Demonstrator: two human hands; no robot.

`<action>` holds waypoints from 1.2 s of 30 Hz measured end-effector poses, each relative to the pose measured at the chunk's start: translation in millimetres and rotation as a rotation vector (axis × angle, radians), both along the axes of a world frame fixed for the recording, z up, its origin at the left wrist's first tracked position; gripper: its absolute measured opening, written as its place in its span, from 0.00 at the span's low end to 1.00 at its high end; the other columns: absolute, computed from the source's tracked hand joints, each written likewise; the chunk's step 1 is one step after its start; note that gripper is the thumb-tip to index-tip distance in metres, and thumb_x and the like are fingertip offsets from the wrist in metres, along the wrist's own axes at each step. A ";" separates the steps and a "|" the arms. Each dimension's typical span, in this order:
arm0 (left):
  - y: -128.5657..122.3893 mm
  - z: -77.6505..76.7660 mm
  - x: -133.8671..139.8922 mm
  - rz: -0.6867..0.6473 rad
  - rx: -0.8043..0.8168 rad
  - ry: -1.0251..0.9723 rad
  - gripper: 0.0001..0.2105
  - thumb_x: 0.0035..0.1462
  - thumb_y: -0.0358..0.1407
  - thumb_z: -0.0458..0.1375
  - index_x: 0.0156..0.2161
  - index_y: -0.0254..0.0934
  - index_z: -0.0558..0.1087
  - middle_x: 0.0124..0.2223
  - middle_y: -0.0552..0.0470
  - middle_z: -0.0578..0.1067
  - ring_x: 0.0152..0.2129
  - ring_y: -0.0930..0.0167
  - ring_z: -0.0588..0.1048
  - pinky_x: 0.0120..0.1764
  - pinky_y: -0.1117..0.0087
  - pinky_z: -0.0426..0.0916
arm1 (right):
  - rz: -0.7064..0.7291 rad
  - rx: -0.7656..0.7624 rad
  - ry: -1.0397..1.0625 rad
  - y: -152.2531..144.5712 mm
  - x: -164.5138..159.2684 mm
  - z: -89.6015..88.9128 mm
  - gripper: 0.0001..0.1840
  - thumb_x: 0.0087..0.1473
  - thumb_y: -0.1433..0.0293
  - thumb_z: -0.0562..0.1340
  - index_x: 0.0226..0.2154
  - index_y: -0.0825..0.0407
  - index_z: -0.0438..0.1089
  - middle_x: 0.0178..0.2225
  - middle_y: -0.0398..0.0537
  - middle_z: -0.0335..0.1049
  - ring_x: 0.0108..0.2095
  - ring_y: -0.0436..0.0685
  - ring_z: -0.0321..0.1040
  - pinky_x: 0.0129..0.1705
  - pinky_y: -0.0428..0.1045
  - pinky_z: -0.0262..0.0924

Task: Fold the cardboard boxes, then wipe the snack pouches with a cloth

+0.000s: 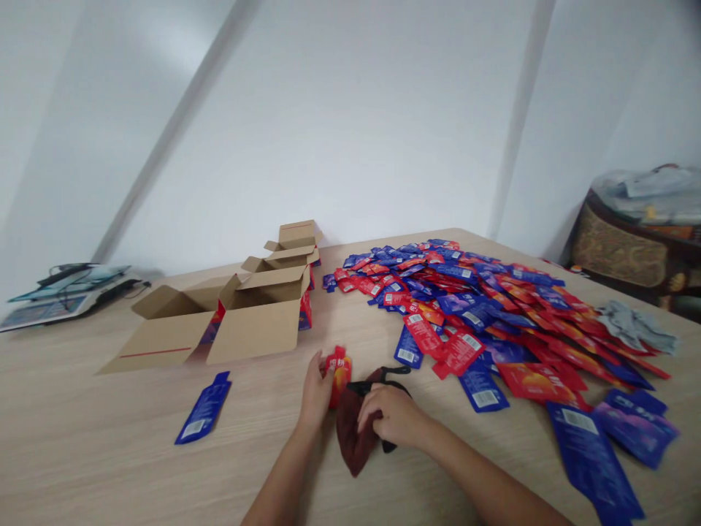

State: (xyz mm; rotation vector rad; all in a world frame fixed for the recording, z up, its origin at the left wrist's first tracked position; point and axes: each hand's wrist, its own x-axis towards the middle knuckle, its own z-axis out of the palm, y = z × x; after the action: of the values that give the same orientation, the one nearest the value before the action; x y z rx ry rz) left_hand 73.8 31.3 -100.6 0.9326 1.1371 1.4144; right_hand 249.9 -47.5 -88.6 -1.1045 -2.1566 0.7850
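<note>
My left hand [315, 394] is closed around the side of a red spouted pouch [340, 374] with an orange print, standing roughly upright above the table. Right beside it, my right hand [395, 415] grips a dark brown cloth [351, 432] with a black strap or edging. The cloth overlaps the lower right of the red pouch, and its exact kind cannot be made out. A lone blue pouch [204, 409] lies flat on the wooden table [136, 475], left of my hands.
Open cardboard boxes [257, 325] stand in a row at left centre, flaps spread. A big heap of red and blue pouches [460, 292] covers the right side, with a grey crumpled cloth [638, 327] on it. Papers [66, 296] lie far left; a patterned chair [618, 241] stands right.
</note>
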 end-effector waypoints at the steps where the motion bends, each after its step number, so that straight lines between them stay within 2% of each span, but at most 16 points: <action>1: -0.7 0.2 -3.9 0.046 0.086 0.137 0.21 0.40 0.26 0.63 0.43 0.39 0.71 0.51 0.45 0.69 0.55 0.62 0.59 0.55 0.63 0.54 | -0.022 0.017 -0.009 -1.0 0.8 1.4 0.23 0.34 0.80 0.52 0.29 0.45 0.76 0.31 0.38 0.75 0.36 0.52 0.67 0.42 0.46 0.56; 3: -7.0 -0.5 -6.5 0.044 0.251 0.412 0.21 0.41 0.28 0.63 0.45 0.41 0.71 0.56 0.45 0.65 0.58 0.61 0.54 0.59 0.61 0.45 | -0.072 0.064 -0.033 -2.4 3.8 4.2 0.23 0.34 0.80 0.52 0.29 0.45 0.76 0.33 0.39 0.75 0.38 0.53 0.66 0.42 0.46 0.57; 6: -21.4 -6.1 -5.6 -0.151 0.338 0.619 0.17 0.46 0.33 0.61 0.44 0.44 0.72 0.55 0.46 0.67 0.58 0.60 0.55 0.59 0.58 0.36 | -0.128 0.115 -0.080 -2.7 9.3 7.2 0.22 0.35 0.80 0.53 0.30 0.47 0.76 0.35 0.41 0.75 0.39 0.54 0.64 0.43 0.48 0.56; 8: -28.2 -11.6 -10.9 -0.214 0.371 0.753 0.15 0.50 0.35 0.59 0.45 0.46 0.72 0.55 0.46 0.68 0.58 0.59 0.57 0.59 0.57 0.36 | -0.130 0.126 -0.097 -2.5 11.7 8.1 0.22 0.35 0.80 0.53 0.31 0.47 0.75 0.35 0.42 0.74 0.40 0.54 0.63 0.44 0.48 0.56; 12: -28.9 -18.6 -48.7 -0.165 0.428 1.203 0.19 0.56 0.34 0.51 0.53 0.46 0.67 0.59 0.47 0.63 0.59 0.61 0.56 0.59 0.54 0.38 | -0.116 0.121 -0.107 -3.1 12.3 7.5 0.22 0.35 0.79 0.54 0.33 0.47 0.74 0.37 0.41 0.73 0.42 0.54 0.62 0.45 0.48 0.55; 15: -22.9 -17.2 -90.5 -0.100 0.297 1.607 0.23 0.56 0.29 0.44 0.58 0.42 0.61 0.62 0.48 0.58 0.60 0.63 0.50 0.58 0.50 0.38 | -0.124 0.111 -0.109 -4.1 11.8 7.1 0.22 0.35 0.79 0.54 0.33 0.47 0.74 0.37 0.41 0.72 0.43 0.54 0.62 0.46 0.48 0.54; 17: -18.9 -14.5 -118.5 -0.020 0.186 1.768 0.23 0.58 0.30 0.42 0.58 0.42 0.60 0.63 0.50 0.57 0.60 0.62 0.50 0.57 0.49 0.40 | -0.128 0.112 -0.111 -4.9 12.1 7.0 0.21 0.36 0.79 0.54 0.33 0.46 0.74 0.38 0.41 0.72 0.43 0.54 0.61 0.47 0.48 0.54; 22: -13.0 -6.3 -179.4 0.155 -0.025 1.899 0.21 0.60 0.33 0.41 0.57 0.45 0.62 0.62 0.54 0.58 0.58 0.60 0.54 0.54 0.49 0.49 | -0.121 0.113 -0.107 -6.4 12.4 5.9 0.21 0.37 0.79 0.54 0.34 0.46 0.73 0.38 0.41 0.72 0.44 0.55 0.60 0.47 0.49 0.53; 24: -12.5 -3.1 -195.2 0.202 -0.083 1.910 0.22 0.59 0.33 0.42 0.57 0.46 0.62 0.62 0.53 0.59 0.57 0.58 0.54 0.53 0.47 0.50 | -0.120 0.119 -0.070 -6.3 11.7 6.5 0.21 0.37 0.79 0.54 0.33 0.46 0.74 0.37 0.42 0.72 0.44 0.55 0.61 0.47 0.49 0.53; 26: -13.1 -1.4 -200.0 0.271 -0.082 1.953 0.22 0.58 0.30 0.43 0.57 0.44 0.63 0.62 0.52 0.58 0.59 0.55 0.51 0.53 0.44 0.47 | -0.141 0.119 0.019 -5.3 12.2 9.7 0.21 0.36 0.80 0.53 0.31 0.47 0.74 0.36 0.42 0.72 0.42 0.55 0.62 0.46 0.49 0.54; 28: -14.2 -2.5 -189.4 0.278 -0.004 2.004 0.23 0.55 0.27 0.44 0.56 0.41 0.64 0.61 0.49 0.59 0.60 0.55 0.48 0.55 0.43 0.43 | -0.192 0.103 0.168 -2.8 16.2 15.6 0.22 0.35 0.80 0.52 0.30 0.47 0.74 0.34 0.43 0.73 0.39 0.54 0.63 0.45 0.49 0.55; 30: -15.1 -6.3 -162.5 0.153 0.134 2.005 0.24 0.52 0.24 0.45 0.54 0.37 0.66 0.59 0.46 0.63 0.59 0.58 0.51 0.57 0.48 0.42 | -0.281 0.082 0.367 1.0 24.9 22.3 0.21 0.35 0.79 0.52 0.30 0.48 0.73 0.33 0.43 0.72 0.38 0.55 0.64 0.44 0.49 0.56; 32: -15.5 -10.6 -122.0 -0.049 0.282 1.911 0.26 0.51 0.21 0.44 0.54 0.37 0.66 0.57 0.46 0.65 0.57 0.62 0.56 0.58 0.52 0.43 | -0.386 0.055 0.588 5.9 37.2 26.8 0.18 0.37 0.77 0.53 0.31 0.50 0.73 0.34 0.44 0.72 0.38 0.56 0.65 0.43 0.50 0.57; 36: -14.2 -9.3 -19.2 -0.361 0.536 1.633 0.23 0.55 0.24 0.43 0.55 0.39 0.63 0.59 0.47 0.63 0.57 0.67 0.57 0.59 0.55 0.43 | -0.618 -0.016 1.023 16.4 62.5 25.0 0.14 0.38 0.71 0.58 0.31 0.52 0.73 0.31 0.43 0.72 0.36 0.57 0.65 0.39 0.49 0.57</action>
State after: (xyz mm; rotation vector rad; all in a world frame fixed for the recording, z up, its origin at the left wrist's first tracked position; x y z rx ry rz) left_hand 54.6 17.0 -109.8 2.7381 1.5029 0.4021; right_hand 312.4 -31.1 -63.6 -0.9712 -0.8979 0.8069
